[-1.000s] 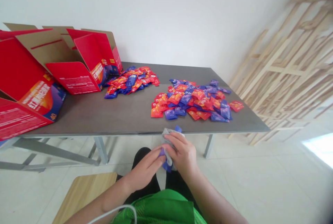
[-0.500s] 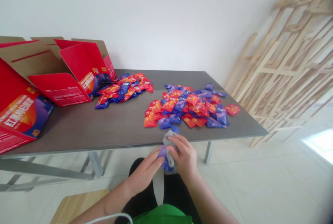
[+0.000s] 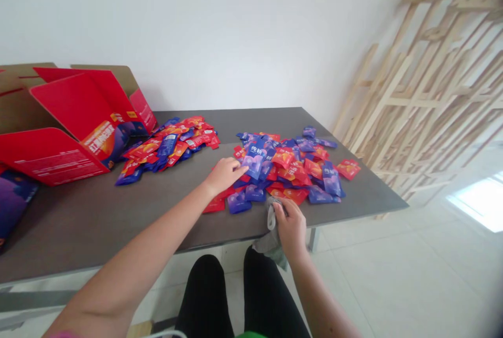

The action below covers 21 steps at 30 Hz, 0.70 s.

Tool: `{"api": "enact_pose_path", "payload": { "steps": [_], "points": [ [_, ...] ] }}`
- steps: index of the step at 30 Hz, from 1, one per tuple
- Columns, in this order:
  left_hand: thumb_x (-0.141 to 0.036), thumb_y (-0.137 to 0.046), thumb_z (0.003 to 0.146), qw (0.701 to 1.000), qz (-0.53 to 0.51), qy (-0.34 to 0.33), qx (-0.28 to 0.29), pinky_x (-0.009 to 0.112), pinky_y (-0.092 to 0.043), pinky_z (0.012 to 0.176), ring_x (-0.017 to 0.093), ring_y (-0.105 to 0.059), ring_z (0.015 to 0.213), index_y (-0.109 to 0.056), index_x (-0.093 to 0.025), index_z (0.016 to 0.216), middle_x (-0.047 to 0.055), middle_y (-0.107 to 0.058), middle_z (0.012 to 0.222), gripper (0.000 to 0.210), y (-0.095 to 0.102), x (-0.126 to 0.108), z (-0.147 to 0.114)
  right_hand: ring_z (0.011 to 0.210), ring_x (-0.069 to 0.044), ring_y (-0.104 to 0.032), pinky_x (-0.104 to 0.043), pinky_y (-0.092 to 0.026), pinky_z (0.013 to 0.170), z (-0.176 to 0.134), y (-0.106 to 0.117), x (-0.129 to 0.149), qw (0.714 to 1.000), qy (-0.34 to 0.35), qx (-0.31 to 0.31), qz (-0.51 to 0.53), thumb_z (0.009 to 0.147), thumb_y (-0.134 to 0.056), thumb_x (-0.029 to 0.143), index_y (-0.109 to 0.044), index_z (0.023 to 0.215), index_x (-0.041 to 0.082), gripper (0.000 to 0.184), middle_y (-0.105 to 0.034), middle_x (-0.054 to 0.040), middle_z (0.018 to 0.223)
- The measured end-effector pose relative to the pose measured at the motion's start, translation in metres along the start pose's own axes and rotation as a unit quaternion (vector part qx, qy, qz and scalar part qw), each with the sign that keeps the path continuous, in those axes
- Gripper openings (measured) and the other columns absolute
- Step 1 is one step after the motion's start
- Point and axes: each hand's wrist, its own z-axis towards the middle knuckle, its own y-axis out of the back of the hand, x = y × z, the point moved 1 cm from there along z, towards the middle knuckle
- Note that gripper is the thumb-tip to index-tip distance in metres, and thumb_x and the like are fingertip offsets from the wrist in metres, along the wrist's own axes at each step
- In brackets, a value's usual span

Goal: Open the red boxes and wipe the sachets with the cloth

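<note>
My left hand (image 3: 226, 175) reaches over the near pile, its thumb and fingers closed at the lower left corner of a purple sachet (image 3: 254, 159) with white lettering. That sachet lies over the top of the pile of red and purple sachets (image 3: 293, 170). At the table's front edge, my right hand (image 3: 291, 224) is closed on a grey cloth (image 3: 271, 241), which hangs down past the edge over my knee. The cloth's upper end is bunched beside a red-orange sachet at the front of the pile.
A second pile of red and purple sachets (image 3: 168, 141) lies further left on the dark table (image 3: 118, 217). Open red cartons (image 3: 78, 118) stand at the left. Wooden frames (image 3: 424, 81) lean against the wall at the right. My knees are below the table's edge.
My left hand has gone from beside the cloth, below the table edge, up and forward to the pile with the purple sachet. My right hand has shifted slightly right, keeping the cloth.
</note>
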Motion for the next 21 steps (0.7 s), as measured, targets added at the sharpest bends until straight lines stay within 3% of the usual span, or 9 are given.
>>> {"api": "enact_pose_path", "payload": {
  "steps": [2,4,7,10,12,15,17,21],
  "points": [
    [-0.039,-0.064,0.081,0.999,0.05,0.014,-0.016,0.044,-0.043,0.098,0.029,-0.063,0.093,-0.066,-0.02,0.061,0.01,-0.07,0.081,0.027,-0.005,0.012,0.01,0.093,-0.024,-0.068,-0.035,-0.051,0.083,0.001,-0.003,-0.005,1.0,-0.002,-0.002,-0.005,0.093,-0.054,0.044,-0.074,0.098,0.018,0.033,-0.074,-0.0095,0.098],
    [-0.034,-0.061,0.083,0.994,0.092,0.032,-0.042,0.043,-0.044,0.097,0.029,-0.062,0.094,-0.067,-0.02,0.068,0.01,-0.069,0.085,0.022,-0.004,0.026,0.008,0.093,-0.024,-0.068,-0.035,-0.051,0.083,0.0,-0.004,-0.009,1.0,0.002,-0.003,-0.007,0.092,-0.055,0.044,-0.073,0.099,0.019,0.032,-0.074,-0.009,0.098],
    [-0.028,-0.051,0.089,0.981,0.147,0.074,-0.1,0.039,-0.046,0.094,0.027,-0.062,0.099,-0.069,-0.017,0.099,0.012,-0.068,0.102,0.023,0.011,0.055,-0.002,0.093,-0.023,-0.068,-0.035,-0.052,0.082,-0.002,-0.005,-0.012,1.0,0.014,-0.001,-0.008,0.092,-0.056,0.044,-0.073,0.098,0.019,0.031,-0.074,-0.0085,0.098],
    [-0.025,-0.045,0.092,0.953,0.207,0.134,-0.178,0.043,-0.042,0.101,0.032,-0.055,0.119,-0.054,-0.009,0.13,0.02,-0.058,0.127,0.042,0.037,0.09,-0.006,0.093,-0.024,-0.068,-0.036,-0.052,0.082,-0.004,-0.005,-0.014,1.0,0.017,-0.003,-0.012,0.092,-0.055,0.044,-0.074,0.098,0.019,0.031,-0.074,-0.009,0.098],
    [-0.026,-0.044,0.092,0.931,0.241,0.173,-0.211,0.051,-0.035,0.107,0.038,-0.045,0.13,-0.042,-0.002,0.139,0.027,-0.05,0.137,0.052,0.054,0.113,-0.004,0.094,-0.024,-0.068,-0.036,-0.052,0.082,-0.004,-0.005,-0.015,1.0,0.018,-0.003,-0.012,0.092,-0.055,0.045,-0.073,0.098,0.019,0.032,-0.074,-0.0095,0.1],
    [-0.029,-0.052,0.088,0.921,0.271,0.197,-0.196,0.062,-0.019,0.112,0.043,-0.037,0.136,-0.044,0.001,0.136,0.03,-0.05,0.14,0.058,0.071,0.142,0.002,0.095,-0.024,-0.068,-0.036,-0.052,0.083,-0.003,-0.005,-0.015,1.0,0.021,-0.001,-0.013,0.092,-0.055,0.045,-0.073,0.099,0.019,0.032,-0.074,-0.0099,0.102],
    [-0.028,-0.057,0.084,0.929,0.275,0.187,-0.159,0.062,-0.012,0.115,0.041,-0.036,0.137,-0.053,-0.002,0.129,0.027,-0.054,0.138,0.052,0.076,0.155,0.004,0.095,-0.024,-0.068,-0.036,-0.052,0.082,-0.002,-0.005,-0.014,1.0,0.022,0.0,-0.017,0.092,-0.055,0.045,-0.074,0.098,0.019,0.033,-0.074,-0.0099,0.102],
    [-0.015,-0.052,0.08,0.949,0.253,0.155,-0.104,0.05,-0.024,0.115,0.034,-0.041,0.137,-0.061,-0.007,0.12,0.021,-0.059,0.137,0.042,0.081,0.167,-0.003,0.093,-0.024,-0.068,-0.036,-0.052,0.081,-0.001,-0.005,-0.013,1.0,0.017,0.0,-0.022,0.092,-0.055,0.046,-0.074,0.098,0.019,0.033,-0.075,-0.0099,0.101]
  ]
}}
